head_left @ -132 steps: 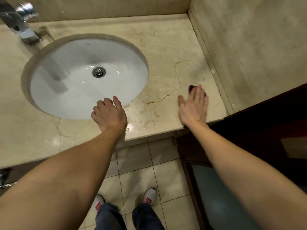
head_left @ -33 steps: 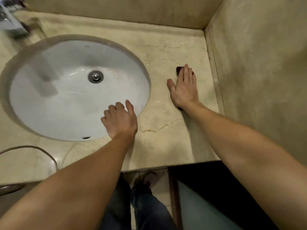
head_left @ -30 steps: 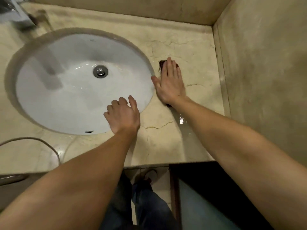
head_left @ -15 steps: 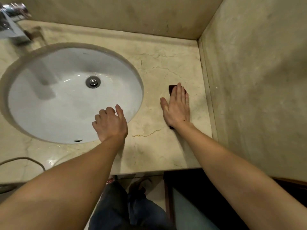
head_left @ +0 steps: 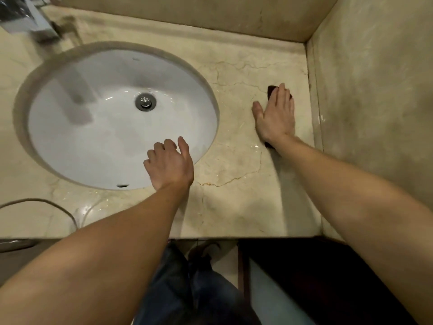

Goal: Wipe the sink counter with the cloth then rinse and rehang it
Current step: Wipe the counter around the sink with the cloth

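Dark maroon cloth (head_left: 271,90) lies pinned flat under the right hand (head_left: 276,116), palm down with fingers spread, near the right edge of the cream marble bench (head_left: 234,207), just beside the side wall. The left hand (head_left: 169,164), loosely curled and holding nothing, braces on the rim of the white oval sink basin (head_left: 93,141). Best kept: even palm pressure and overlapping strokes run right into the back right corner.

A small dark cloth (head_left: 271,90) lies flat on the beige marble table (head_left: 234,207), right of the white oval sink (head_left: 70,141), mostly hidden beneath the flat right hand (head_left: 276,118).
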